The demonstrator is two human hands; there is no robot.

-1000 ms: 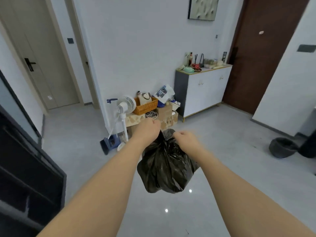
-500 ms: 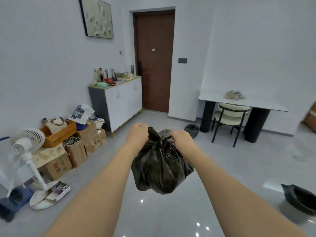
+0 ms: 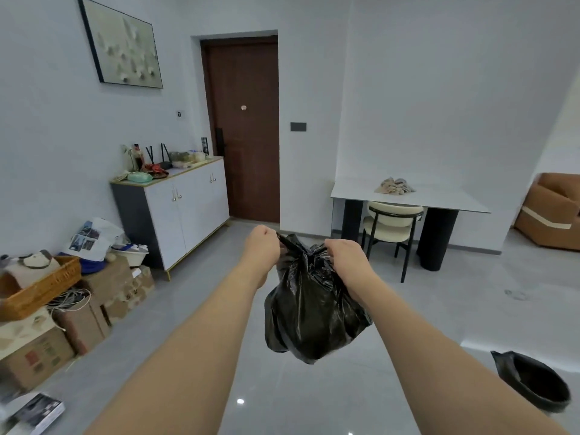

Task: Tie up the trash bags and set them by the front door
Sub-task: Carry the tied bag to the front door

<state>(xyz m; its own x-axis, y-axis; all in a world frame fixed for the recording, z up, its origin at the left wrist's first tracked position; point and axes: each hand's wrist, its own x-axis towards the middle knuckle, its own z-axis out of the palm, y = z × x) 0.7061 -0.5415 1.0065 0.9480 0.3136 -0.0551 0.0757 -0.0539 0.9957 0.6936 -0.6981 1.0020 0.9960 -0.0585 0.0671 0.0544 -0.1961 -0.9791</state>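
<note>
Black bag (image 3: 314,309) hangs in the grip of both hands, left (image 3: 262,246) and right (image 3: 345,257), door (image 3: 246,136) straight ahead.

Bright even light, floor glare, warped edges

1. The left grip (image 3: 263,246) and right grip (image 3: 344,255) each clutch the gathered neck of a black trash bag (image 3: 314,309), which hangs between and below them.
2. The brown front door (image 3: 246,130) stands beyond the grips.
</note>
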